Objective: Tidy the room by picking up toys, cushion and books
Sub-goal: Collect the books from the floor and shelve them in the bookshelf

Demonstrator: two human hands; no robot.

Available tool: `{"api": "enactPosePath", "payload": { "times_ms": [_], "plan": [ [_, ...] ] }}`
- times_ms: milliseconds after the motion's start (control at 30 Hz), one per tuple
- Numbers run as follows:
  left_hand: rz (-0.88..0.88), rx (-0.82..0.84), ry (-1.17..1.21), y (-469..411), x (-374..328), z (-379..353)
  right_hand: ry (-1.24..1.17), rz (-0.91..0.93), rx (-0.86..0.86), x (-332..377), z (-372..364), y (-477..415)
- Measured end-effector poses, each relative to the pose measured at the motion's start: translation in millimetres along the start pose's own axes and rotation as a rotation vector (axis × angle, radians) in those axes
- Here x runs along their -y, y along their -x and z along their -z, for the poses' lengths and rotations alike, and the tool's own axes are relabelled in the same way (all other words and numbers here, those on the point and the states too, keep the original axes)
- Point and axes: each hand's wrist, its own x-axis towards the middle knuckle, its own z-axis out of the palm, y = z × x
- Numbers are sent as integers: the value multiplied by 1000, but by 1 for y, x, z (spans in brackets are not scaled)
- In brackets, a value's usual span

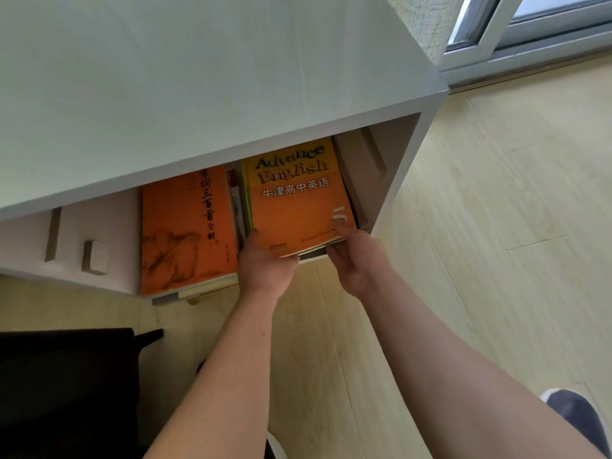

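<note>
1. A white cabinet (198, 94) stands on the pale wooden floor (496, 226), and I am looking down over its top into the open compartment that faces the person
2. The English textbook (294, 200), orange with a yellow band at its far end and the words "Advance with English", lies flat in the right part of that compartment; its far end is under the cabinet's top and its near edge is at the opening
3. The left hand (265, 265) is closed round the textbook's near left corner, back of the hand upward, thumb lying along the book's left edge
4. The right hand (351, 260) pinches the near right corner, thumb on the cover just beside the large "5", fingers tucked beneath
5. Under the textbook's near edge some pale pages and a dark edge show; I cannot tell how many books lie below it
6. To the left lies a second orange book (185, 233) with black Chinese lettering and an ink painting on its cover, flat, its near end jutting past the shelf's front
7. A few thin books (236, 200) are wedged between the two orange covers; how they sit I cannot make out
8. A small white block (96, 258) is fixed inside the compartment at the left
9. Dark fabric (66, 376) fills the near left corner of the view, a blue shoe (576, 419) rests on the floor at the near right, and a window (530, 24) is at the far right
</note>
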Motion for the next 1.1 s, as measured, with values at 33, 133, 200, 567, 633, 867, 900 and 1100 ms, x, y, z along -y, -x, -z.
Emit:
{"api": "enactPosePath", "payload": {
  "times_ms": [33, 133, 200, 567, 633, 867, 900, 1100],
  "plan": [
    [7, -20, 3, 1, 1, -3, 2, 8, -13, -3, 0, -1],
    [39, -41, 37, 1, -1, -7, 122, 43, -22, -5, -2, -6],
    [48, -57, 34, 0, -1, -7, 210, 33, 17, -5, -3, -7],
    [-122, -334, -444, 41, -18, -58, 640, 372, -172, -14, 33, -3],
    [-362, -363, -419, 62, -18, -81, 708, 397, -276, -22, 51, -3],
    [-72, 29, -464, 75, 59, -115, 1093, 133, -342, -55, 139, -4],
    [-28, 57, -502, 77, 69, -117, 1170, 89, -302, -65, 152, -2],
    [93, 136, -590, 94, 120, -118, 1517, -109, -133, -122, 206, 36]
  ]
}}
